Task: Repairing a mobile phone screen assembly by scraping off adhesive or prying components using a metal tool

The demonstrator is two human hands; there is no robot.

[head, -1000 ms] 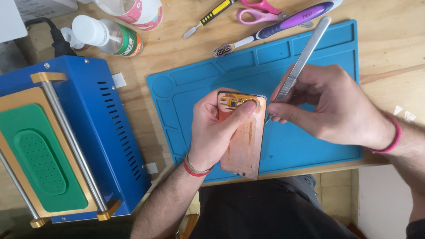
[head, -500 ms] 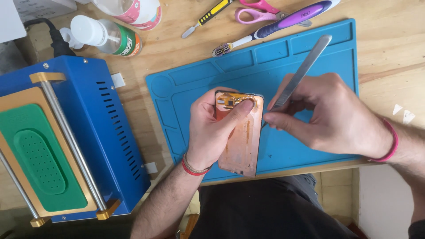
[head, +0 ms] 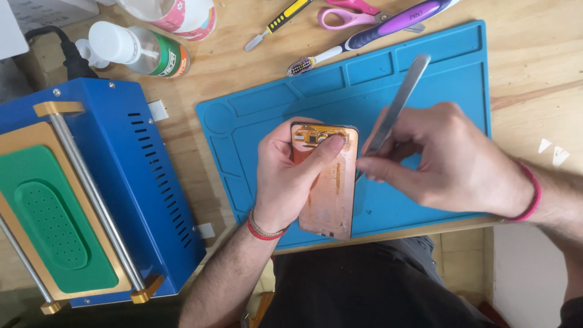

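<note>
Left hand [head: 285,176] grips the copper-backed phone panel [head: 328,182] over the blue mat [head: 425,91]; long axis runs away from the body. Right hand [head: 449,158] pinches a metal spudger [head: 401,100], nearer hand to the panel's right edge, tip touching there.

Wooden worktop [head: 534,54]: blue mat [head: 425,79] at near edge, blue machine [head: 91,194] left, bottles [head: 136,51], screwdriver [head: 279,23], scissors [head: 358,13], toothbrush [head: 370,33] along far edge.
</note>
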